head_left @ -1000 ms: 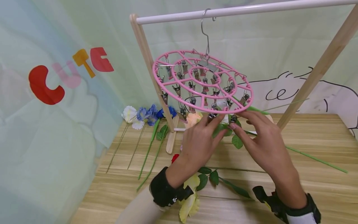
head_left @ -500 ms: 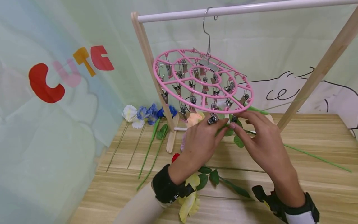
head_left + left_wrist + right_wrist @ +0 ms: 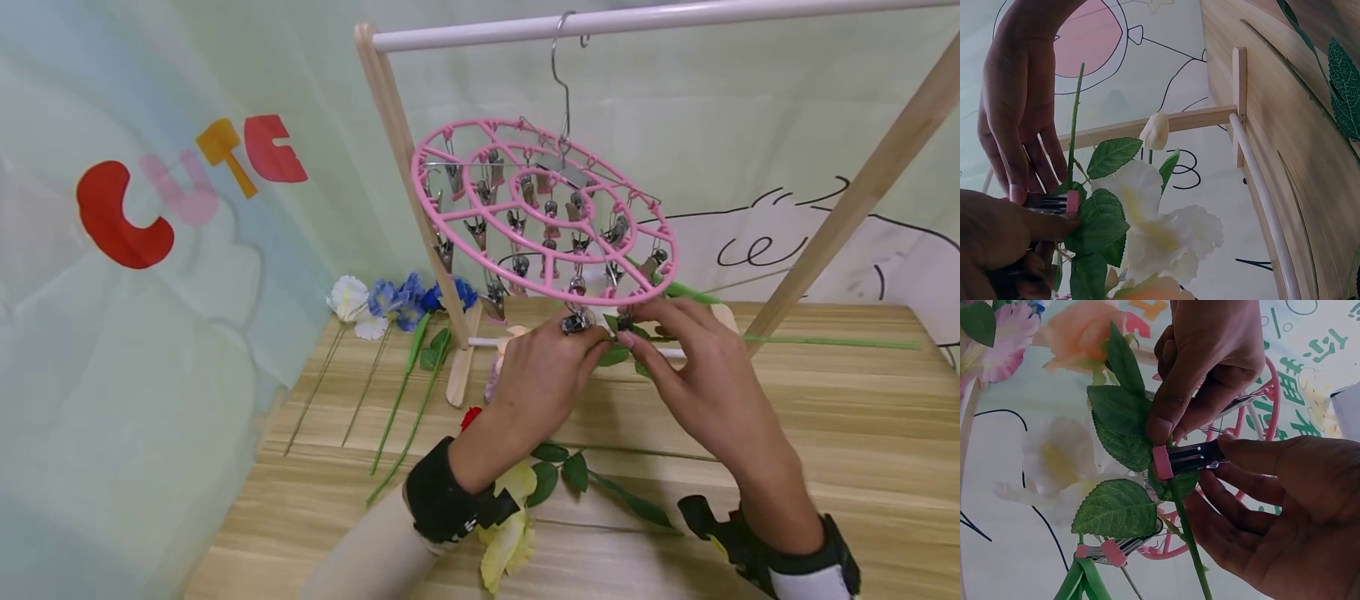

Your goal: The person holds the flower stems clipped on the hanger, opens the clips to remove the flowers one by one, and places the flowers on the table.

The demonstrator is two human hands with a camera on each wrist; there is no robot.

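A pink round clip hanger (image 3: pixel 540 217) hangs tilted by its metal hook (image 3: pixel 561 75) from a white rod (image 3: pixel 675 21). Both hands meet under its near rim. My left hand (image 3: pixel 588 340) pinches a metal clip (image 3: pixel 1191 457) with pink tips. The clip's jaws sit on the green stem (image 3: pixel 825 342) of a white flower (image 3: pixel 1160 231), just above its leaves (image 3: pixel 1119 509). My right hand (image 3: pixel 628 335) holds that stem, and a fingertip touches the clip's tail. The stem sticks out level to the right. In the head view the hands hide the bloom.
White and blue flowers (image 3: pixel 390 304) lie at the wooden table's (image 3: pixel 825 433) back left. A yellow flower (image 3: pixel 510 533) and a red bud (image 3: pixel 469 421) lie near my left wrist. Slanted wooden posts (image 3: pixel 405 183) carry the rod. Another clip (image 3: pixel 1107 550) grips green stems.
The stem's free end has swung up from near the table to about level. The hanger tilts more steeply, and both hands have risen a little toward its rim.
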